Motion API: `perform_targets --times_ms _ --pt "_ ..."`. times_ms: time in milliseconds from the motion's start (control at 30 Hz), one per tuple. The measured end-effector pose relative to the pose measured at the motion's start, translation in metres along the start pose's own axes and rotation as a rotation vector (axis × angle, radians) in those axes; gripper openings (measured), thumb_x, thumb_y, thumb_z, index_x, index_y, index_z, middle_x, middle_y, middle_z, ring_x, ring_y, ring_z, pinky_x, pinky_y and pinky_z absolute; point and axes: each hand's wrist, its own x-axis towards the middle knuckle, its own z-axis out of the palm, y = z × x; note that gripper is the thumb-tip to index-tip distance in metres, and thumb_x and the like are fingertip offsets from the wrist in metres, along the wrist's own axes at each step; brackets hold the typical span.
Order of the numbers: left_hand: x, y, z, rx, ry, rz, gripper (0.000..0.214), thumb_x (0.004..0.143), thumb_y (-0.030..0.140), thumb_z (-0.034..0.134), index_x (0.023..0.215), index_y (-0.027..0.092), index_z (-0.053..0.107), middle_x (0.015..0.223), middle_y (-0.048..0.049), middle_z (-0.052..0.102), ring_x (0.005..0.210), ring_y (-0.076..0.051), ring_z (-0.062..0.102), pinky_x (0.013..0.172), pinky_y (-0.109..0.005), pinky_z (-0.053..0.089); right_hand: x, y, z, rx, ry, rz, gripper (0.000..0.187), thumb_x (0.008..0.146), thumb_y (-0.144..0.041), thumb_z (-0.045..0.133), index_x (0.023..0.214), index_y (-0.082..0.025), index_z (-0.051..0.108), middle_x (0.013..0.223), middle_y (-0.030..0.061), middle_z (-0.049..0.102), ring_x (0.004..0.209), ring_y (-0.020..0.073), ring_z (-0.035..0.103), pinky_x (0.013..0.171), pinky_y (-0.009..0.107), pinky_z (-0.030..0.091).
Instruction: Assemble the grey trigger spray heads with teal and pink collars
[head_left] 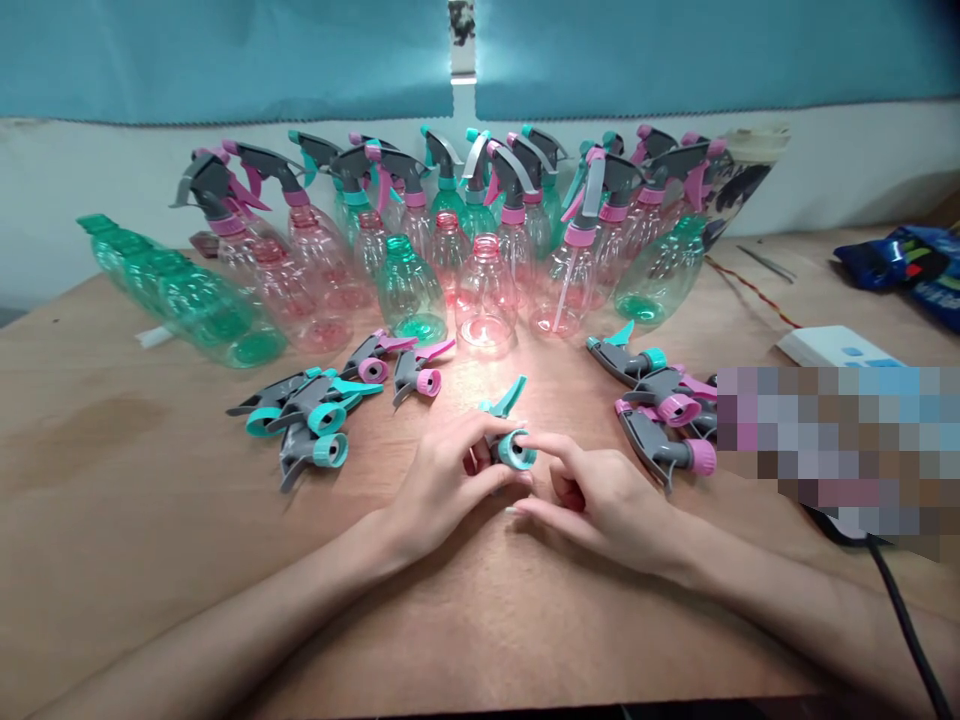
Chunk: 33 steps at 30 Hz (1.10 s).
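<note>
Between my hands is a spray trigger head [517, 450] with a teal collar and teal lever, its collar opening facing me. My left hand [454, 470] grips it from the left, thumb below and fingers above the collar. The index fingertip of my right hand [607, 500] touches the rim of the opening; its thumb is stretched out below, apart from the collar. Nothing is held in the right hand. Beyond them stand a clear pink bottle [486, 300] and a green bottle [409, 290], both without heads.
Loose trigger heads lie to the left [307, 415] and right [660, 410]. Behind stand several bottles with heads fitted, such as a pink one [574, 270]. Green bottles [217, 310] lean at the left. A white power strip [840, 345], a black cable [904, 620] and a blue packet [900, 265] are at the right.
</note>
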Motion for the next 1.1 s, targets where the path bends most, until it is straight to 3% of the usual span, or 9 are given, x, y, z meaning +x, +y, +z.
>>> perform_targets --times_ms 200,500,667,900,1100 --pt "0.0006 0.0005 -0.0015 -0.029 0.004 -0.022 0.028 0.078 0.017 0.067 0.105 0.019 0.063 0.070 0.0029 0.062 0.057 -0.010 0.053 0.052 -0.021 0.042 0.0003 0.0001 -0.0006 0.079 -0.026 0.006 0.041 0.090 -0.032 0.056 0.124 -0.017 0.038 0.058 -0.0098 0.047 0.045 0.0086 0.044 0.047 0.019 0.034" --pt "-0.0015 -0.0054 -0.0004 0.007 0.046 -0.010 0.025 0.081 0.022 0.067 0.105 0.018 0.062 0.074 0.0004 0.064 0.060 -0.012 0.055 0.053 -0.022 0.043 -0.0027 -0.0013 0.0021 -0.168 0.114 0.019 0.042 0.089 -0.034 0.056 0.127 -0.016 0.050 0.053 -0.0061 0.054 0.042 0.0101 0.048 0.050 0.022 0.038" --pt "-0.0022 -0.0037 0.0001 0.036 0.020 0.000 0.028 0.081 0.024 0.069 0.107 0.018 0.062 0.077 -0.0009 0.066 0.060 -0.012 0.055 0.052 -0.021 0.042 -0.0051 -0.0012 0.0052 -0.039 0.089 0.038 0.044 0.090 -0.034 0.055 0.128 -0.015 0.049 0.052 -0.0067 0.054 0.041 0.0090 0.047 0.048 0.020 0.039" --pt "0.0007 -0.0054 -0.0019 0.024 -0.023 0.061 0.025 0.080 0.020 0.069 0.104 0.018 0.063 0.084 -0.0005 0.066 0.061 -0.010 0.052 0.054 -0.021 0.041 -0.0035 -0.0022 0.0019 0.138 0.033 0.093 0.045 0.087 -0.031 0.061 0.127 -0.017 0.047 0.050 -0.0112 0.042 0.040 0.0075 0.041 0.044 0.018 0.035" --pt "0.0008 -0.0021 -0.0018 -0.059 -0.060 -0.004 0.025 0.080 0.019 0.067 0.105 0.018 0.063 0.080 -0.0009 0.066 0.062 -0.012 0.054 0.055 -0.022 0.042 -0.0026 -0.0037 -0.0005 0.229 0.018 0.124 0.041 0.084 -0.027 0.064 0.120 -0.019 0.046 0.051 -0.0131 0.036 0.040 0.0068 0.039 0.043 0.018 0.030"
